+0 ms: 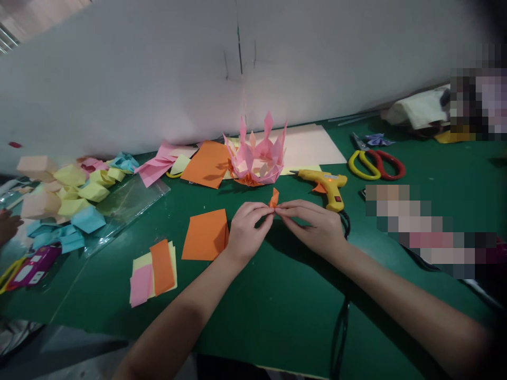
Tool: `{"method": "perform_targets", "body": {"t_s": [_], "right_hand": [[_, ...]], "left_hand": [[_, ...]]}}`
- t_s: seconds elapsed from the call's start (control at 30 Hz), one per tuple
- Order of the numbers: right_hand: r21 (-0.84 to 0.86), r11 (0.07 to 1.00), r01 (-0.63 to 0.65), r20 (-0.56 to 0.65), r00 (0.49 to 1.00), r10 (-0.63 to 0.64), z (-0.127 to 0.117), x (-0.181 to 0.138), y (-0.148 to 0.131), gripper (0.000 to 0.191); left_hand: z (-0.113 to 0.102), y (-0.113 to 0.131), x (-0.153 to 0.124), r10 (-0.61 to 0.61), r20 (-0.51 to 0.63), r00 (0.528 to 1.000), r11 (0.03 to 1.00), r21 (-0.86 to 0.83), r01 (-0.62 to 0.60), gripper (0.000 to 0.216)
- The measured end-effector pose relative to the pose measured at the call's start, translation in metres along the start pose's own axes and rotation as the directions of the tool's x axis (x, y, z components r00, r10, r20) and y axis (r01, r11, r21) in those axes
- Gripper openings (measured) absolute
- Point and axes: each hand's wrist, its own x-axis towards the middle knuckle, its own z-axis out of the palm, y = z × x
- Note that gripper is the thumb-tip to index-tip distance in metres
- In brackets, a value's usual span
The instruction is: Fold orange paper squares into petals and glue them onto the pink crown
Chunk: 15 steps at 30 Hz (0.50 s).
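Observation:
Between my fingertips is a small folded piece of orange paper [274, 197], its tip pointing up. My left hand [250, 226] pinches it from the left, and my right hand [315, 224] pinches it from the right. Just beyond my hands stands a pink paper crown [258, 155] with tall points and some orange folds at its base. A yellow glue gun [325, 184] lies beside my right hand, its cord running down the table. Orange paper squares [206, 236] lie by my left wrist, partly covered by it.
Scissors with yellow and red handles [376, 163] lie at the right. Cut paper strips [161, 268] sit front left. Folded paper pieces [73, 184] and a plastic bag [127, 211] fill the far left, where another person's hand [8, 226] shows. A white wall [158, 74] backs the green table.

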Motion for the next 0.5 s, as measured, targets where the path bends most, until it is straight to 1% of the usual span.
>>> {"method": "perform_targets", "body": {"t_s": [0.07,0.2,0.37,0.43,0.5], "right_hand": [[-0.004,1.0,0.003,0.0,1.0,-0.003,0.0,0.0,-0.001,0.016],[-0.028,0.999,-0.037,-0.005,0.999,0.036,-0.001,0.002,-0.005,0.019],[-0.09,0.995,-0.045,-0.058,0.998,0.04,-0.001,0.004,-0.01,0.019],[-0.111,0.992,-0.054,-0.073,0.996,0.046,0.0,0.003,-0.011,0.021],[-0.118,0.991,-0.07,-0.08,0.995,0.061,0.0,0.002,-0.012,0.022]], "left_hand": [[0.0,0.0,0.0,0.007,-0.013,1.0,1.0,0.0,-0.007,0.01],[-0.001,0.001,0.001,0.005,-0.042,0.999,1.0,-0.015,-0.006,0.01],[-0.002,0.004,-0.001,0.02,-0.073,0.997,0.999,-0.036,-0.022,0.01],[-0.002,0.005,-0.003,-0.008,-0.091,0.996,1.0,-0.029,0.005,0.009],[-0.002,0.006,-0.005,-0.063,-0.127,0.99,0.998,-0.026,0.06,0.006]]}}
